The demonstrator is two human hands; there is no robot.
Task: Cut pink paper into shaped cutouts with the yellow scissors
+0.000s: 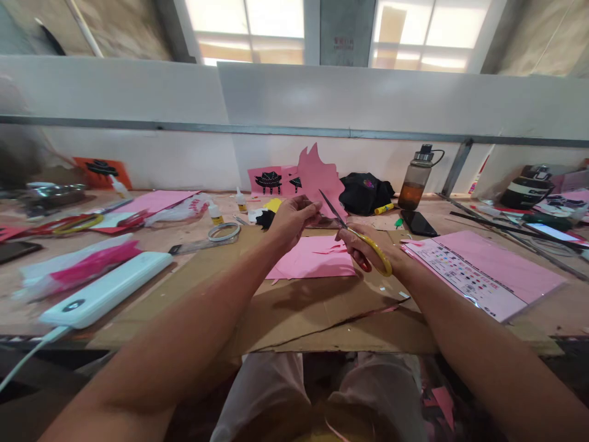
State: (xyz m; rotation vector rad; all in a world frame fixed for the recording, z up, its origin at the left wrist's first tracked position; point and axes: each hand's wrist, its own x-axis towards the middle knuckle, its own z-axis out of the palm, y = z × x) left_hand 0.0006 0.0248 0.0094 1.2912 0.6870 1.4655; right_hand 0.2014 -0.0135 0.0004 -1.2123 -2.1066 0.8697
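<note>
My left hand [294, 220] is closed in a pinch at the lower edge of a pink paper piece [317, 172] with a jagged, pointed top. My right hand [361, 244] grips scissors [380, 250] with yellow handles, red showing at one loop. Their blades point up and left, close to the pink paper, and look slightly apart. Below both hands, pink sheets [308, 261] with thin offcuts lie on a brown cardboard sheet [294, 313]. Behind the paper piece stands a pink card with black hat shapes [268, 181].
On the left lie a white power bank [108, 288] with a cable, a roll of tape [224, 231] and small glue bottles [215, 213]. To the right are a drink bottle [414, 178], a phone [418, 223], a black cloth bundle [365, 193] and a printed chart [469, 276].
</note>
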